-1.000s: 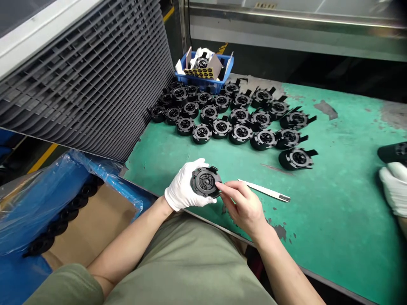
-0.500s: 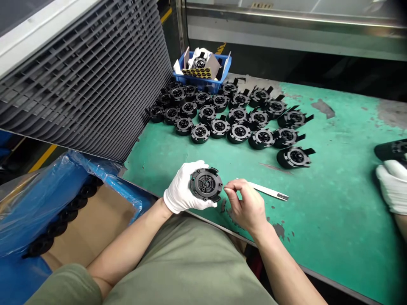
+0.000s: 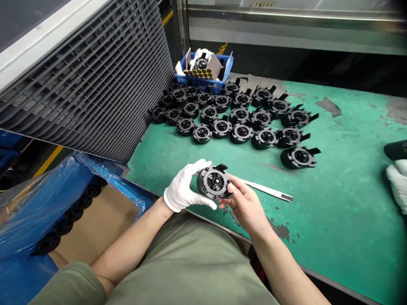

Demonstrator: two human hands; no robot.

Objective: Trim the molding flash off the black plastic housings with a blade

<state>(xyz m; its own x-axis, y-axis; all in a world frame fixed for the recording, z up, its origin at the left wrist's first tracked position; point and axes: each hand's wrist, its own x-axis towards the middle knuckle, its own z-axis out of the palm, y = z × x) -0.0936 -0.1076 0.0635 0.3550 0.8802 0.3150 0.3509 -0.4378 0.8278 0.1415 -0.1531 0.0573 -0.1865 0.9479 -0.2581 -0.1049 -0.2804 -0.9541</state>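
Note:
A round black plastic part point(image 3: 214, 182) with a ribbed face and small tabs is held between both my hands just above the near edge of the green table point(image 3: 333, 190). My left hand point(image 3: 184, 188), in a white glove, curls round its left side. My bare right hand point(image 3: 246, 205) grips its right edge with thumb and fingers. A thin white blade-like tool point(image 3: 269, 190) lies on the table just right of my right hand.
Several matching black parts point(image 3: 235, 118) lie in rows at the table's far side, before a blue bin point(image 3: 205, 70). Stacked grey grid trays point(image 3: 89, 80) lean at left. A cardboard box in blue plastic point(image 3: 73, 203) holds more parts. Another person's gloved hand point(image 3: 397, 186) is at right.
My right hand moved from a pinch beside the part onto its right edge. The part turned and shifted slightly right between both hands.

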